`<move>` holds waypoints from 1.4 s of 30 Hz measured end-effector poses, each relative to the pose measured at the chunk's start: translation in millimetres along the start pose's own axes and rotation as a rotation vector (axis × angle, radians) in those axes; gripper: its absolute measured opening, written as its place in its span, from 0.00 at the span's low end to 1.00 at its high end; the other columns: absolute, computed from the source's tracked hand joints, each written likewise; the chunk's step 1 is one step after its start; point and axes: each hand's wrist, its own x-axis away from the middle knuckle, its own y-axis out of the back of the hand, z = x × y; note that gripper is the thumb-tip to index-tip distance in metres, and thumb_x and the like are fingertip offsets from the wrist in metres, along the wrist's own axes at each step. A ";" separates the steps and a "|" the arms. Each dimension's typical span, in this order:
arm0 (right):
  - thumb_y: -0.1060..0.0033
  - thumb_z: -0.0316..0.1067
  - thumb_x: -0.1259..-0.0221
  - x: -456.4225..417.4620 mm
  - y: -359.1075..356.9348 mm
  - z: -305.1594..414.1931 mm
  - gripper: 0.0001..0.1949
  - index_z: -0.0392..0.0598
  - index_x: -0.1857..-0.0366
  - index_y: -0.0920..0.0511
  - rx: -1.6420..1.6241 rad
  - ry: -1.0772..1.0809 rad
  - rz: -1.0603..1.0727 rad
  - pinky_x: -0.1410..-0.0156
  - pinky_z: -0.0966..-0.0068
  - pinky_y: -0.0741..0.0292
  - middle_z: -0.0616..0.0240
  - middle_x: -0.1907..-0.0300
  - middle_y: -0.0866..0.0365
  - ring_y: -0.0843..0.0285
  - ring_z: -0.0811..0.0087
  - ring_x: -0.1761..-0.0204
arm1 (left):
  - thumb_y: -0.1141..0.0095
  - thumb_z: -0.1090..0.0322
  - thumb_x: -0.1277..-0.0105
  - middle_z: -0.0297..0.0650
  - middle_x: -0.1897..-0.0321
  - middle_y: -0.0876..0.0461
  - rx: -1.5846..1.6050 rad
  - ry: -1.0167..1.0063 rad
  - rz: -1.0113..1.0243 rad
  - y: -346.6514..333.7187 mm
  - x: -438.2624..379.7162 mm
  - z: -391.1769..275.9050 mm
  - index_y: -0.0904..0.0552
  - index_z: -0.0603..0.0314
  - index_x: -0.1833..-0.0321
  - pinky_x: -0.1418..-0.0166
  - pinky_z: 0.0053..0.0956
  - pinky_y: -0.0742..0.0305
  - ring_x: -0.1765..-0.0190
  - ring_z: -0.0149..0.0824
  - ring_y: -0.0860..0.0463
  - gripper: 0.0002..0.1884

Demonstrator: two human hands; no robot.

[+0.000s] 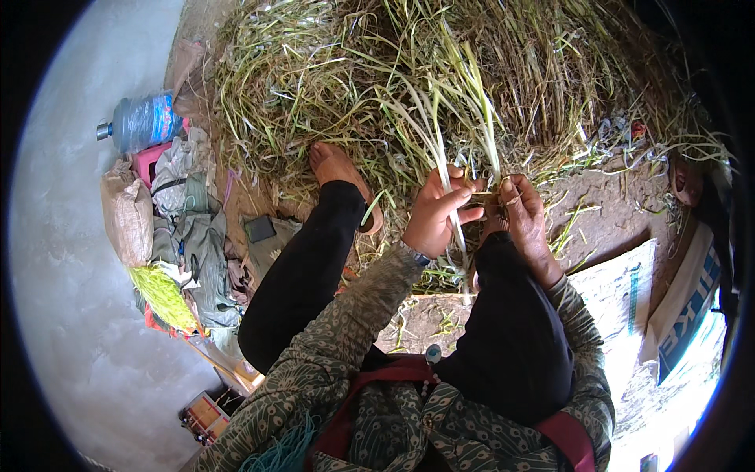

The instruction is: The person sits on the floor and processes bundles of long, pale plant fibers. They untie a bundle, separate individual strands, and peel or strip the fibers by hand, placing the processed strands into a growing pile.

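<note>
My left hand [435, 215] is turned partly palm up, with a long pale-green leafy stalk [440, 150] running between its thumb and fingers. The white lower end of that stalk hangs below the hand. My right hand [523, 209] pinches the base of a second leafy stalk [488, 127] between thumb and forefinger. Both stalks point away from me over a large heap of cut greens [330, 97]. A thin brown strip [485, 193] spans the small gap between the two hands. The fingers partly hide the stalk bases.
To the left, a blue water-cooler bottle [138, 123], a tan woven sack [127, 215] and bundled grey cloths [203, 259] lie by a pale wall. My bare foot [336, 168] rests against the heap. Another person's foot [686, 183] shows at right, beyond a white sack [619, 289].
</note>
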 end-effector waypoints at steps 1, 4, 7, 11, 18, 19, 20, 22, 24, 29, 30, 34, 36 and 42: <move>0.52 0.41 0.32 -1.0 -2.3 3.2 0.12 0.42 0.62 0.29 -0.037 -0.005 -0.021 0.65 0.86 0.30 0.73 0.76 0.27 0.31 0.85 0.73 | 0.51 0.77 0.38 0.35 0.63 0.23 0.066 -0.006 0.002 -5.2 3.0 0.8 0.30 0.54 0.53 0.56 0.32 0.18 0.46 0.36 0.24 0.12; 0.55 0.43 0.32 -4.8 -0.7 12.6 0.12 0.45 0.65 0.30 -0.144 -0.058 -0.133 0.71 0.83 0.30 0.71 0.77 0.27 0.30 0.81 0.78 | 0.52 0.77 0.39 0.34 0.64 0.24 0.232 -0.036 0.105 -7.8 6.7 -0.5 0.30 0.53 0.53 0.58 0.32 0.18 0.49 0.35 0.23 0.13; 0.55 0.43 0.32 -12.6 12.9 13.4 0.10 0.49 0.65 0.30 -0.262 -0.123 -0.264 0.81 0.85 0.37 0.71 0.79 0.29 0.35 0.83 0.84 | 0.51 0.77 0.40 0.36 0.67 0.23 0.426 -0.153 0.245 10.9 -1.0 -6.6 0.28 0.54 0.57 0.69 0.24 0.18 0.62 0.31 0.23 0.10; 0.54 0.41 0.32 -15.7 32.5 11.4 0.09 0.49 0.64 0.30 -0.247 -0.007 -0.271 0.82 0.87 0.39 0.72 0.80 0.29 0.37 0.84 0.85 | 0.50 0.75 0.39 0.38 0.63 0.23 0.145 -0.353 -0.109 55.5 3.9 -50.6 0.24 0.52 0.61 0.75 0.19 0.23 0.69 0.27 0.24 0.07; 0.47 0.39 0.36 -3.8 16.6 17.1 0.09 0.44 0.68 0.24 -0.005 0.060 -0.100 0.78 0.87 0.35 0.74 0.82 0.28 0.33 0.86 0.83 | 0.51 0.80 0.44 0.38 0.62 0.30 -0.090 -0.312 -0.593 64.8 34.7 -66.8 0.30 0.58 0.60 0.52 0.37 0.18 0.57 0.36 0.26 0.11; 0.45 0.38 0.36 -3.0 10.6 15.6 0.09 0.43 0.67 0.24 -0.002 0.040 -0.073 0.79 0.87 0.35 0.74 0.82 0.28 0.33 0.86 0.83 | 0.53 0.82 0.45 0.34 0.67 0.32 -0.116 -0.310 -0.595 48.2 33.5 -63.3 0.31 0.58 0.60 0.56 0.35 0.15 0.65 0.27 0.26 0.12; 0.44 0.37 0.38 -0.1 2.6 19.7 0.09 0.42 0.66 0.23 0.012 -0.018 -0.086 0.79 0.87 0.36 0.74 0.82 0.28 0.34 0.86 0.83 | 0.54 0.83 0.46 0.34 0.67 0.33 -0.165 -0.319 -0.496 52.5 28.7 -54.9 0.31 0.59 0.60 0.61 0.31 0.14 0.67 0.26 0.27 0.13; 0.43 0.36 0.38 1.2 4.8 13.2 0.09 0.41 0.66 0.24 0.084 0.004 -0.046 0.79 0.87 0.37 0.74 0.82 0.29 0.35 0.86 0.83 | 0.54 0.83 0.45 0.33 0.68 0.33 -0.196 -0.306 -0.474 34.7 21.4 -39.8 0.31 0.58 0.62 0.62 0.27 0.14 0.69 0.25 0.26 0.12; 0.42 0.34 0.39 2.8 2.3 10.9 0.08 0.39 0.65 0.24 0.160 0.028 -0.038 0.79 0.86 0.36 0.75 0.81 0.30 0.36 0.86 0.83 | 0.52 0.82 0.44 0.35 0.66 0.31 -0.184 -0.280 -0.362 29.5 17.4 -26.1 0.29 0.59 0.62 0.61 0.29 0.14 0.66 0.27 0.24 0.10; 0.43 0.33 0.39 5.2 -5.9 16.6 0.08 0.39 0.64 0.24 0.351 0.091 0.041 0.76 0.85 0.33 0.70 0.80 0.26 0.31 0.84 0.81 | 0.47 0.72 0.38 0.37 0.58 0.24 -0.077 -0.004 -0.260 -0.2 15.1 -9.8 0.28 0.55 0.60 0.58 0.33 0.17 0.52 0.33 0.23 0.06; 0.42 0.33 0.39 4.9 -5.5 15.9 0.08 0.39 0.64 0.24 0.398 0.106 0.050 0.76 0.84 0.32 0.69 0.80 0.25 0.30 0.83 0.80 | 0.46 0.68 0.37 0.35 0.58 0.23 -0.049 -0.005 -0.287 -7.2 13.4 -8.9 0.29 0.52 0.58 0.63 0.24 0.21 0.51 0.33 0.23 0.07; 0.42 0.37 0.39 5.7 -2.1 15.5 0.11 0.39 0.62 0.25 0.494 0.110 0.098 0.74 0.82 0.30 0.67 0.78 0.23 0.27 0.82 0.78 | 0.39 0.65 0.40 0.29 0.63 0.24 -0.116 -0.053 -0.319 -4.0 3.3 -4.3 0.30 0.51 0.59 0.74 0.15 0.36 0.61 0.23 0.25 0.12; 0.42 0.39 0.39 5.0 -1.9 15.3 0.13 0.40 0.61 0.25 0.449 0.070 0.122 0.73 0.82 0.31 0.69 0.77 0.24 0.29 0.83 0.78 | 0.37 0.64 0.42 0.31 0.66 0.23 -0.152 -0.087 -0.306 -2.0 1.2 -4.1 0.31 0.54 0.58 0.76 0.15 0.36 0.65 0.22 0.25 0.15; 0.38 0.41 0.41 -5.4 -12.6 14.3 0.13 0.42 0.62 0.25 0.080 -0.168 0.231 0.71 0.86 0.35 0.76 0.75 0.27 0.35 0.86 0.75 | 0.37 0.67 0.43 0.31 0.69 0.23 -0.167 -0.124 -0.305 -1.4 0.0 1.2 0.31 0.54 0.61 0.79 0.14 0.37 0.70 0.21 0.27 0.14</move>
